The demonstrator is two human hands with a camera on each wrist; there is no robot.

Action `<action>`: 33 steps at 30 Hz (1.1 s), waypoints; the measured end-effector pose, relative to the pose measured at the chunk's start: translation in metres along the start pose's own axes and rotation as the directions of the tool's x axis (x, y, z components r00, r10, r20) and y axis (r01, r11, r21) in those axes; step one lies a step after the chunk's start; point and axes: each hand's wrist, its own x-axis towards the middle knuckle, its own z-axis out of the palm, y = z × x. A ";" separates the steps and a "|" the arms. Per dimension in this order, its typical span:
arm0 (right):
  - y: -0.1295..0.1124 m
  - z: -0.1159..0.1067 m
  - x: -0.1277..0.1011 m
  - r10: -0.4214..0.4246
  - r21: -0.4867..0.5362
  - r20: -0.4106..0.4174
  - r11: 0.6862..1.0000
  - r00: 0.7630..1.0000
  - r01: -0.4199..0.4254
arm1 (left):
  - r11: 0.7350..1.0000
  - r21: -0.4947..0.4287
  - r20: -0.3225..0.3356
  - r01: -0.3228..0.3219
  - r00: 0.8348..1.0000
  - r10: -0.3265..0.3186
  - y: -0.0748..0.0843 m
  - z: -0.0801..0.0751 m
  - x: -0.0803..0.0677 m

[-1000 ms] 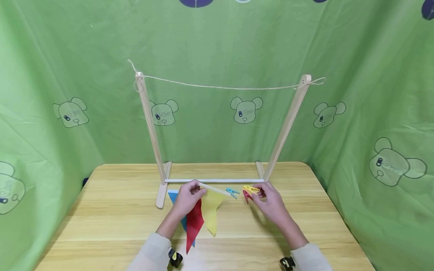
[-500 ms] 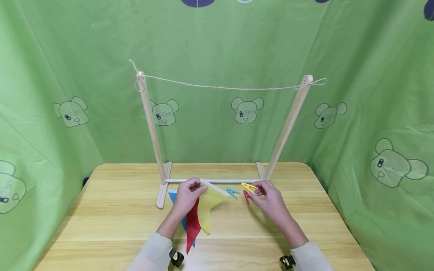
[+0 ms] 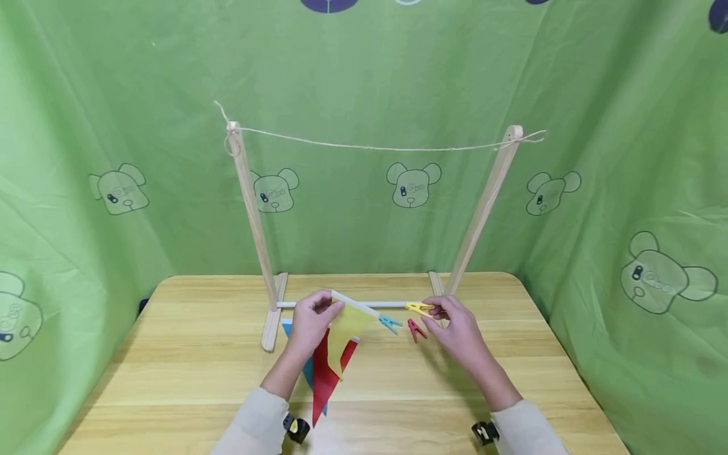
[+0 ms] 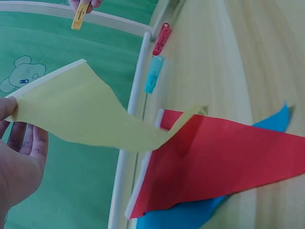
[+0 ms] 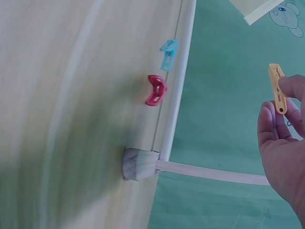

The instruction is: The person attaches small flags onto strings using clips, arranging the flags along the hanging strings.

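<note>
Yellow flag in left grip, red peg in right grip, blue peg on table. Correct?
No: right grip holds the yellow peg; the red peg lies on the table. The right wrist view shows both. Yellow flag in left grip and blue peg on table are correct.

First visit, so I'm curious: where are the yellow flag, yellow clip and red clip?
Yellow flag [image 4: 82, 109], left wrist view, middle of face
Yellow clip [image 5: 276, 88], right wrist view, mid-body
Red clip [image 4: 162, 39], left wrist view, mid-body

Green curtain [image 3: 364, 76] | bear-head prints [image 3: 412, 185] | lettering [image 3: 658, 280] starting "Q" (rest too faint to read)
</note>
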 end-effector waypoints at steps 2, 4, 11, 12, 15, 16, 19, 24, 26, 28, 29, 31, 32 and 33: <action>-0.001 -0.003 0.001 -0.012 0.004 -0.006 1.000 1.000 0.013 | 1.000 -0.005 -0.013 -0.003 1.000 0.003 -0.002 0.000 0.002; -0.003 -0.005 0.002 -0.026 0.002 -0.017 1.000 1.000 0.026 | 1.000 -0.015 -0.025 -0.004 1.000 0.004 -0.005 0.000 0.005; -0.011 -0.014 0.007 -0.079 -0.008 -0.060 0.997 0.995 0.079 | 0.999 -0.038 -0.029 -0.034 0.999 0.033 -0.003 0.000 0.011; -0.012 -0.016 0.008 -0.085 -0.008 -0.064 0.996 0.994 0.085 | 0.999 -0.040 -0.032 -0.036 0.999 0.035 -0.002 0.000 0.012; -0.014 -0.018 0.009 -0.101 -0.011 -0.080 0.995 0.992 0.100 | 0.998 -0.052 -0.046 -0.040 0.998 0.038 0.004 0.001 0.012; -0.015 -0.019 0.010 -0.104 -0.007 -0.083 0.995 0.991 0.104 | 0.998 -0.058 -0.053 -0.039 0.998 0.036 0.006 0.002 0.013; -0.017 -0.022 0.011 -0.114 -0.009 -0.089 0.993 0.989 0.114 | 0.997 -0.065 -0.077 -0.042 0.996 0.037 0.011 0.003 0.013; -0.022 -0.027 0.014 -0.124 0.005 -0.089 0.992 0.988 0.125 | 0.996 -0.072 -0.103 -0.046 0.994 0.039 0.019 0.005 0.013; -0.025 -0.031 0.016 -0.123 0.008 -0.088 0.992 0.988 0.125 | 0.996 -0.078 -0.106 -0.050 0.994 0.042 0.022 0.007 0.014; -0.026 -0.034 0.018 -0.119 0.010 -0.087 0.993 0.989 0.121 | 0.994 -0.089 -0.109 -0.058 0.993 0.049 0.025 0.009 0.015; -0.027 -0.035 0.018 -0.120 0.014 -0.086 0.992 0.989 0.122 | 0.994 -0.095 -0.112 -0.061 0.992 0.050 0.027 0.010 0.015; -0.029 -0.038 0.020 -0.122 0.012 -0.088 0.992 0.989 0.124 | 0.992 -0.106 -0.115 -0.067 0.992 0.055 0.030 0.012 0.017; -0.029 -0.039 0.020 -0.125 0.018 -0.091 0.992 0.988 0.127 | 0.991 -0.113 -0.116 -0.068 0.992 0.055 0.031 0.013 0.017; -0.030 -0.040 0.021 -0.127 0.026 -0.095 0.991 0.987 0.130 | 0.990 -0.119 -0.117 -0.072 0.991 0.058 0.033 0.014 0.017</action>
